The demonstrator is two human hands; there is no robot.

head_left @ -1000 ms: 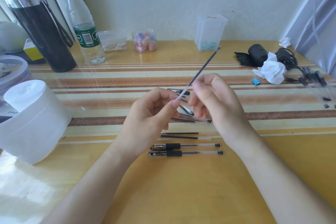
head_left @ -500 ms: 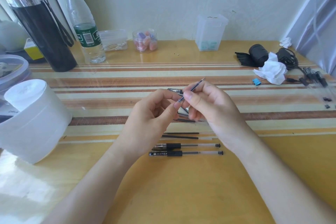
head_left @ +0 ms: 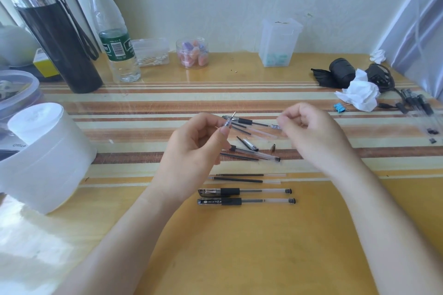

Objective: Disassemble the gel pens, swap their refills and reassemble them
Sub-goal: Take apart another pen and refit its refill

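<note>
My left hand grips a clear pen barrel near its front end, with the metal tip of a refill poking up past the fingers. My right hand hovers to the right of it, fingers curled, nothing visible in them. Below the hands lie two assembled black-grip gel pens and two loose refills. Between the hands lie another pen with a barcode label, an empty barrel, a cap and a small tip cone.
A white tub stands at the left, with a black flask and a water bottle behind it. A jar and a clear box stand by the wall. Crumpled tissue, a blue clip and more pens lie at the right.
The long refill that stuck out up to the right has slid down into the barrel in my left hand. My right hand has let go and moved away to the right.
</note>
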